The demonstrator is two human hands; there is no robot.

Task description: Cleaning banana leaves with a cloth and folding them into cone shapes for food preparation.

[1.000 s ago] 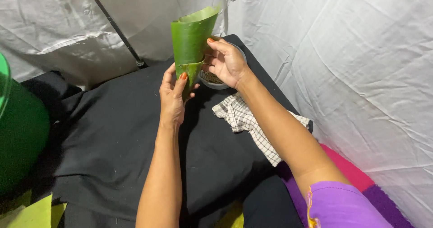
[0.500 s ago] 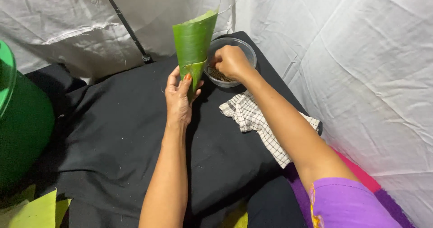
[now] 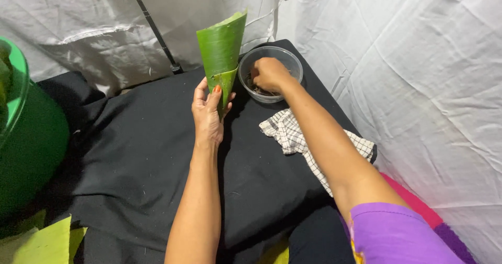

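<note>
My left hand (image 3: 208, 111) grips the narrow lower end of a green leaf rolled into a cone (image 3: 221, 55), holding it upright with the wide mouth up, above the black cloth. My right hand (image 3: 270, 73) reaches into a clear round plastic bowl (image 3: 271, 54) just right of the cone. Its fingers are down among the small dark pieces in the bowl. Whether they have picked anything up is hidden.
A black cloth (image 3: 136, 159) covers the work surface. A checked white cloth (image 3: 308, 144) lies under my right forearm. A large green bucket (image 3: 26, 138) stands at the left edge, with yellow-green leaf pieces (image 3: 36, 243) below it. White sheeting (image 3: 418, 60) hangs behind and to the right.
My right hand left the cone's rim and moved right and down into the bowl. My left hand kept the cone upright throughout.
</note>
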